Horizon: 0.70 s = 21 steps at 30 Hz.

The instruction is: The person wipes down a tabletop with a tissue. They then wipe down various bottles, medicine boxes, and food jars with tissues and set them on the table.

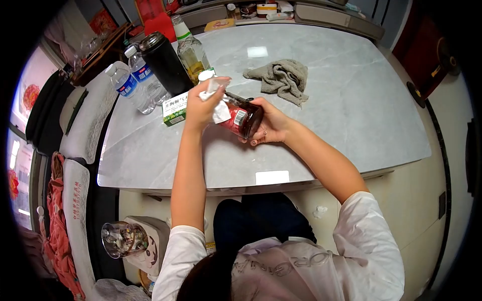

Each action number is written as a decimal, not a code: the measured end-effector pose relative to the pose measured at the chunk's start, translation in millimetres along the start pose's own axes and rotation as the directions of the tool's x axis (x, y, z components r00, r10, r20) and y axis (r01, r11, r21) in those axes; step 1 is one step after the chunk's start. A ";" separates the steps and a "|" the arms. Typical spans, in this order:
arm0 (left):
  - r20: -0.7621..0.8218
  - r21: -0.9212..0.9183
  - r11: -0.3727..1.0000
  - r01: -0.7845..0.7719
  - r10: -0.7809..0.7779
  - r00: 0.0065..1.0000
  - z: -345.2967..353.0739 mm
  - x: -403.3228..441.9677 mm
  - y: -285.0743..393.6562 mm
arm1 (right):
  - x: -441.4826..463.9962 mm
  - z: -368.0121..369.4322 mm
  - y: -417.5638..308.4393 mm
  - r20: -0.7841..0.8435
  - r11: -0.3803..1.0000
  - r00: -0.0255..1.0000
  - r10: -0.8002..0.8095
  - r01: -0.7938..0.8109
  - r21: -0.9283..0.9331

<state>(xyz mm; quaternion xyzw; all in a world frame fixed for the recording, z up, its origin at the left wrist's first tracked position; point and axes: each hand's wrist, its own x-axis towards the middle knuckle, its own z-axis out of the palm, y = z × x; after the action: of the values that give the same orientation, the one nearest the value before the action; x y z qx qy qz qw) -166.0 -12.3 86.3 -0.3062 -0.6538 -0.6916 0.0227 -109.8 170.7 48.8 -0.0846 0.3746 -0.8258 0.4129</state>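
A dark brown bottle (252, 120) with a red label and a barcode lies tilted in the air over the table. My right hand (273, 123) is wrapped round its base end. My left hand (201, 109) is closed on a white tissue (221, 111), which is pressed against the bottle's other end; the neck is hidden behind the fingers and paper. Just beyond my left hand shows a white round cap (206, 76), and I cannot tell what it belongs to. Beside my left wrist lies a green and white box (174, 109).
Two clear water bottles (131, 89), a black flask (165, 64) and a glass bottle of yellowish liquid (192, 52) stand at the back left of the grey table (351, 100). A crumpled grey cloth (283, 78) lies further back. A transparent bin (124, 240) is at the lower left.
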 end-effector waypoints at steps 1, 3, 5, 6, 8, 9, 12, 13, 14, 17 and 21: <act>-0.032 0.173 0.985 -0.008 0.014 0.999 4.8 -1.2 0.0 | 0.4 1.1 1.0 -0.044 0.999 0.999 -0.030 0.030 0.008; -0.094 0.406 0.885 -0.230 0.291 0.952 11.6 -1.7 -5.1 | 2.4 4.8 1.1 -0.132 0.996 0.987 -0.088 0.091 0.016; -0.134 0.533 0.771 -0.350 0.485 0.864 20.1 -5.1 -10.0 | 6.6 15.7 4.5 -0.259 0.964 0.928 -0.266 0.259 -0.062; -0.143 0.595 0.701 -0.394 0.574 0.806 24.7 -6.1 -12.0 | 9.0 21.9 6.6 -0.315 0.936 0.881 -0.352 0.335 -0.107; -0.298 0.314 0.864 -0.392 0.482 0.824 36.0 -5.9 -14.6 | 11.9 16.0 5.3 -0.287 0.872 0.824 -0.489 0.453 -0.186; -0.361 0.157 0.909 -0.386 0.417 0.834 41.1 -5.7 -14.4 | 13.7 10.1 4.9 -0.303 0.782 0.726 -0.617 0.522 -0.341; -0.219 -0.393 0.919 0.041 -0.137 0.966 51.8 -12.5 -15.5 | 14.6 1.8 -0.1 -0.205 0.461 0.452 -0.868 0.581 -0.671; -0.132 -0.518 0.841 0.158 -0.261 0.956 55.7 -14.4 -18.1 | 17.1 -6.6 0.1 -0.181 0.400 0.410 -0.894 0.548 -0.735; 0.001 -0.440 0.879 0.182 -0.203 0.979 58.6 -16.0 -21.8 | 20.4 -9.7 -0.3 -0.151 0.336 0.370 -0.917 0.509 -0.792; -0.084 -0.294 0.945 0.146 -0.178 0.981 66.2 -17.4 -22.6 | 20.3 -12.5 6.2 -0.050 0.166 0.326 -0.944 0.340 -0.926; -0.084 -0.343 0.937 0.070 -0.105 0.991 59.5 -16.9 -20.9 | 10.3 6.0 7.7 -0.014 0.104 0.331 -0.944 0.256 -0.961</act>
<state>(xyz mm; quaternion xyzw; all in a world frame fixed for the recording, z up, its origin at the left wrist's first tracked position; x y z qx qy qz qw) -137.8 39.1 57.6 -0.2406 -0.5360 -0.8087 -0.0281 -109.0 156.8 46.0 -0.1372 0.7544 -0.5766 -0.2820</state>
